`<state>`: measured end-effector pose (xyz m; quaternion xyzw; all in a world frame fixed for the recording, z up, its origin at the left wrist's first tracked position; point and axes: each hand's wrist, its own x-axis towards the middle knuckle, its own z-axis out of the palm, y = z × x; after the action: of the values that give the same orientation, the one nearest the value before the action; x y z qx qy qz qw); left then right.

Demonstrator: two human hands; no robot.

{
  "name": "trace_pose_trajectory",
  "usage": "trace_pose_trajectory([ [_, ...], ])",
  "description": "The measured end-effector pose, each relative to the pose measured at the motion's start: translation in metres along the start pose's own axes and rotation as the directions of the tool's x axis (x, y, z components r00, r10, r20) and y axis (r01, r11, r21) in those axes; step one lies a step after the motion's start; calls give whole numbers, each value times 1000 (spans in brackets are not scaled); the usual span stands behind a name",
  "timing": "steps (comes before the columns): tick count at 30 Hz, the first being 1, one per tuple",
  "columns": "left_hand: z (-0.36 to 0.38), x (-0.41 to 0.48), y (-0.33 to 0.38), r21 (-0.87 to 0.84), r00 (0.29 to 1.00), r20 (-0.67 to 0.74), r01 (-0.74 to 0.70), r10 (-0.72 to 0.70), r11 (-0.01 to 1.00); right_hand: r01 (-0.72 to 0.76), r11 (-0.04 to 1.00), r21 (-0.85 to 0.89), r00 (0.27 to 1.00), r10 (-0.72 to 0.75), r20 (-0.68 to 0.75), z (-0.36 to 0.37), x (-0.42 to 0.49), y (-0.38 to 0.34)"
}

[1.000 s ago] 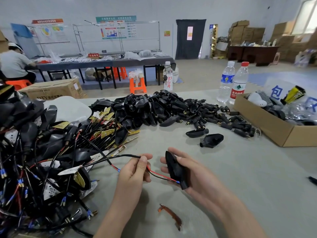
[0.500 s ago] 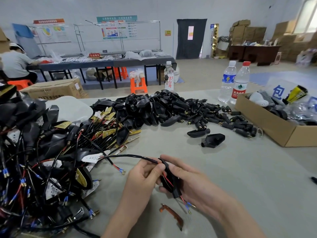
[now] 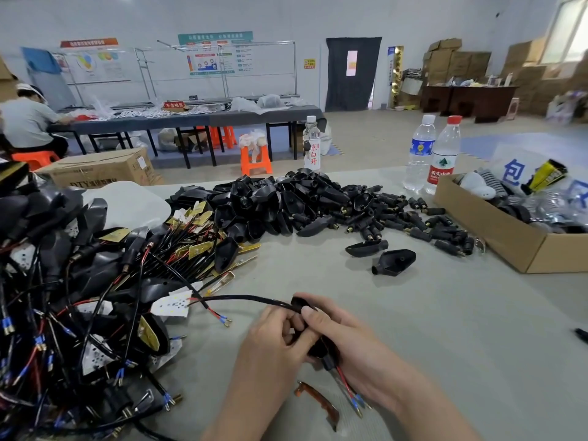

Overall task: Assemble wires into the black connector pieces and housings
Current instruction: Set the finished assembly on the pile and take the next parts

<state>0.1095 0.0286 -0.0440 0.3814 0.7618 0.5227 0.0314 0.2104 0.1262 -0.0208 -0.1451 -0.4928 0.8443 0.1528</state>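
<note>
From the tangled heap of wired black housings [image 3: 63,297] on the grey table [image 3: 445,329], a black sheathed wire [image 3: 248,299] runs rightward; the left hand [image 3: 273,342] curls its grip on a black plastic connector housing [image 3: 321,346]; the right hand [image 3: 359,348] clasps it too, thumb on top; red, blue-tipped wire ends [image 3: 350,393] protrude below.

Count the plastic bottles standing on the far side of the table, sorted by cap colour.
White cap: 2 (bottle with red lettering, blue-label bottle)
Red cap: 1 (red-label bottle)
Total: 3
</note>
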Motion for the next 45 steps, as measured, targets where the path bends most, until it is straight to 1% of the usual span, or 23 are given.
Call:
trace_pose_trajectory([
  [2,0,-1,0,40,999,-12,-37,38,999,4,999,-45,1000,-4,-9,-1,1,1],
  [5,1,-1,0,125,999,-2,-53,53,991,0,991,-134,999,-7,-48,-2,3,3],
  [9,1,-1,-2,120,999,-11,-29,30,992,13,990,-138,999,-20,-47,-2,3,4],
  [12,2,1,-3,38,998,-21,-64,65,997,46,994,-97,997,-51,-57,0,4,2],
  [16,6,-1,-6,-71,994,36,-103,106,992,71,996,-58,989,-78,-127,1,6,2],
  [18,7,-3,-6,-101,994,43,-94,99,990,70,998,3,982,-69,-176,2,8,0],
  [20,6,-5,-4,-116,996,41,-77,82,990,97,990,102,968,-70,-239,0,9,-4],
  [22,4,-6,-1,-111,994,54,-85,91,990,153,962,227,959,-89,-269,-4,10,-10],
  [24,3,-8,4,-39,980,98,-173,176,984,198,924,327,960,-116,-254,-7,9,-16],
  [26,3,-12,9,54,950,173,-273,260,961,224,901,372,961,-139,-240,-10,7,-19],
  [29,7,-15,14,97,908,256,-364,330,926,253,886,390,955,-164,-247,-12,6,-21],
  [33,15,-17,15,141,879,265,-443,397,886,272,875,400,954,-190,-234,-16,6,-24],
  [37,17,-14,10,164,880,253,-448,401,879,303,855,422,943,-203,-265,-20,8,-27],
  [40,19,-15,8,175,868,281,-466,409,868,337,848,408,929,-229,-291,-24,9,-28],
  [42,20,-15,7,176,857,282,-489,433,854,351,851,390,925,-249,-288,-28,9,-30],
  [45,20,-15,7,169,854,295,-487,428,857,365,847,387,923,-275,-269,-34,8,-33],
])
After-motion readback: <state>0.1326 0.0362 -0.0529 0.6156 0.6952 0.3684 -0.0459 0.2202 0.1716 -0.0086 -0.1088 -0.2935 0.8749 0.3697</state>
